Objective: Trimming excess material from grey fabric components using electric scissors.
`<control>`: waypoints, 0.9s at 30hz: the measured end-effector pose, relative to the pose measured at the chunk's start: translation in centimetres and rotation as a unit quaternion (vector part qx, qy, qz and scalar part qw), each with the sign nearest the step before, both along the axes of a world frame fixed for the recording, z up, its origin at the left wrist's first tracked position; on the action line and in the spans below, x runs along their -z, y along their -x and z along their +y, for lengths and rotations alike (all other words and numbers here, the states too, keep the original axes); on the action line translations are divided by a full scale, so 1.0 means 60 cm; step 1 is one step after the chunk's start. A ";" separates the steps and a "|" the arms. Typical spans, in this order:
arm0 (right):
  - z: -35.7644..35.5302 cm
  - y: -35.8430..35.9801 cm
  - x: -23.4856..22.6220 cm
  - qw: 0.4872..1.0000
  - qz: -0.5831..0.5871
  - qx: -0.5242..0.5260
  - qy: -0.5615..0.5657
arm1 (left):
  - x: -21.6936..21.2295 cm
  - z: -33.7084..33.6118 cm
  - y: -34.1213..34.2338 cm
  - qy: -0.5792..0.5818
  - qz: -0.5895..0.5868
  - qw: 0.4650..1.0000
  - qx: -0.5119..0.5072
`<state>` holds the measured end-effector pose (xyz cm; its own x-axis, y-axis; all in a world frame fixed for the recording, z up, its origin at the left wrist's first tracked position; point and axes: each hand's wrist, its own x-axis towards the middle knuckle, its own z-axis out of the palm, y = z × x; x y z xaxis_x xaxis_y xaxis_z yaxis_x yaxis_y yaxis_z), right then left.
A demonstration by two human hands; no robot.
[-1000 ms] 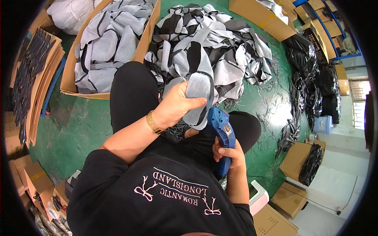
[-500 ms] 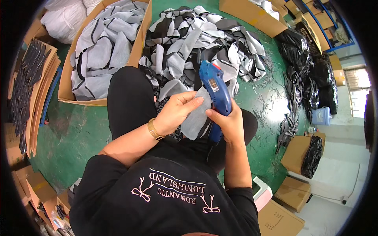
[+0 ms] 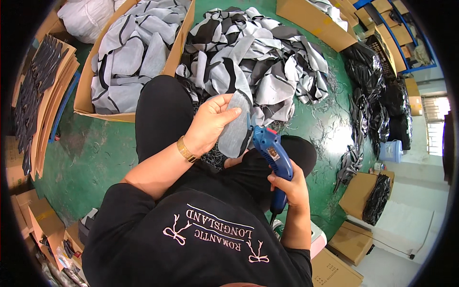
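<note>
My left hand (image 3: 209,123) pinches the edge of a grey fabric piece (image 3: 234,130) with a dark border, held over my lap. A blue handheld electric fabric cutter (image 3: 277,155) is in my right hand (image 3: 292,187), my fingers wrapped round its body. The cutter's head lies close beside the fabric's right edge; whether the blade touches it I cannot tell. Just beyond my hands a large heap of grey and black fabric pieces (image 3: 275,52) covers the floor, and the upper end of the held piece overlaps it in view.
A cardboard box (image 3: 177,60) full of grey pieces stands at the far left. Dark strips lie over stacked cardboard (image 3: 60,103) at the left. Black plastic bags (image 3: 366,71), a pale blue bucket (image 3: 391,151) and cartons (image 3: 351,241) line the right. Thin offcuts litter the green floor (image 3: 330,134).
My right hand has brought the cutter down and to the right, off the fabric's upper part to its right edge. My left hand keeps its hold on the fabric, a little higher along it.
</note>
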<state>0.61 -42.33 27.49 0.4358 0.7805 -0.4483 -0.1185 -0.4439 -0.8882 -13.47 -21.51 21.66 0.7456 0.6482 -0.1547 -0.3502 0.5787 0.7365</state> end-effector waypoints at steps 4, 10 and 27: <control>-0.011 -0.002 0.015 0.999 0.023 0.000 0.022 | -0.008 -0.010 -0.002 -0.041 0.026 0.999 -0.003; -0.012 -0.006 0.026 0.998 0.057 0.009 -0.003 | -0.022 -0.015 0.002 -0.066 0.041 0.997 0.012; 0.016 -0.019 0.016 0.996 0.080 -0.008 -0.030 | -0.032 0.008 0.022 -0.150 0.091 0.978 0.115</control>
<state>1.75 -41.37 26.50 0.3500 0.8143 -0.4631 -0.2552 -0.3928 -0.8835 -14.81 -21.03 23.57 0.8550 0.5028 -0.1274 -0.0826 0.3745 0.9236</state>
